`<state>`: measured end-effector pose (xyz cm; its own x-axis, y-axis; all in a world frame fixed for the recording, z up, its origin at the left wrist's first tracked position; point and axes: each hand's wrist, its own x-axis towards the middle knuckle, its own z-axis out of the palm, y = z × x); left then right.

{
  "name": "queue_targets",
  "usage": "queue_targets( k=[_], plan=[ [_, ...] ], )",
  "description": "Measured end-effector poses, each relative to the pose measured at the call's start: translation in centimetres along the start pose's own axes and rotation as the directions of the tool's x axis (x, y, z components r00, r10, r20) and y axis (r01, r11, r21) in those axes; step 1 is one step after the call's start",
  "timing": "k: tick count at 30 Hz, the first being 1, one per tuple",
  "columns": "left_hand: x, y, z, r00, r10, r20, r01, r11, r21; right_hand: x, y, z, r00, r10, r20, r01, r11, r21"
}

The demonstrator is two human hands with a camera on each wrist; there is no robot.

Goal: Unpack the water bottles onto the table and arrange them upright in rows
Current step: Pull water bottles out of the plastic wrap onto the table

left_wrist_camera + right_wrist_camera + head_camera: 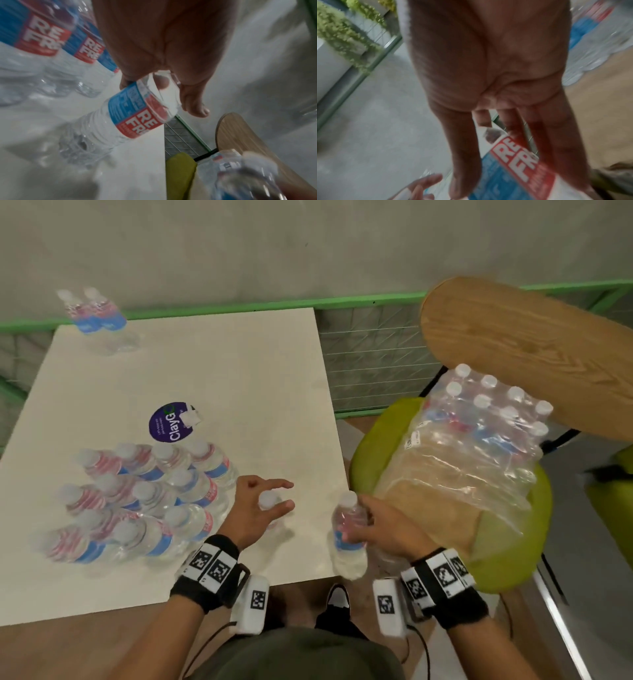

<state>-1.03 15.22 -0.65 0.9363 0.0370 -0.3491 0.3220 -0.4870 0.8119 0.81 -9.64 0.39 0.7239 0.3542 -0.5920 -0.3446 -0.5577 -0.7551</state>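
Several clear water bottles [147, 494] with red and blue labels stand upright in rows on the white table [239, 371], front left. Just to their right my left hand [284, 495] curls over the white cap of another upright bottle [269, 500]; the left wrist view shows its fingers [195, 108] round the neck of this bottle [133, 116], whose base is on the table. At the table's front right edge my right hand [358, 522] grips a bottle [347, 535] round its body, slightly tilted. In the right wrist view the fingers [462, 148] wrap its label [510, 169].
A shrink-wrapped pack of bottles [479, 433], torn open at the near side, lies on a green chair [376, 440] right of the table. Its wooden backrest [531, 347] rises behind. Two more bottles [96, 309] stand at the table's far left corner. A purple sticker [168, 422] marks the middle.
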Motion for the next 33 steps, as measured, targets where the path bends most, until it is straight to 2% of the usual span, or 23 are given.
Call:
queue_targets(
  k=[4,10,16,26,30,33],
  plan=[
    [0.6,-1.6,-1.6,0.986,0.029,-0.166,0.012,0.971,0.238,5.0,-4.1,3.1,0.99,-0.143,-0.019,0.141,0.987,-0.078],
    [2.0,-1.2,-4.5,0.925,0.019,-0.378,0.074,0.97,0.23,10.9,-9.0,6.4,0.963,-0.242,-0.12,0.229,0.967,-0.111],
    [2.5,-0.9,-5.5,0.937,0.068,-0.344,0.06,0.936,0.347,14.3,-11.4,8.7,0.953,-0.258,-0.16,0.232,0.959,-0.164],
    [2.4,-1.1,-5.9,0.938,0.143,-0.315,-0.003,0.914,0.407,15.2,-12.6,9.5,0.934,-0.343,-0.094,0.316,0.921,-0.226],
    [2.3,-1.2,-5.8,0.939,0.165,-0.302,-0.013,0.895,0.446,15.2,-12.3,9.4,0.948,-0.314,-0.057,0.302,0.94,-0.16],
    [2.1,-1.1,-5.6,0.939,0.201,-0.279,-0.015,0.836,0.549,14.6,-12.0,9.3,0.957,-0.287,-0.044,0.281,0.954,-0.106]
  ],
)
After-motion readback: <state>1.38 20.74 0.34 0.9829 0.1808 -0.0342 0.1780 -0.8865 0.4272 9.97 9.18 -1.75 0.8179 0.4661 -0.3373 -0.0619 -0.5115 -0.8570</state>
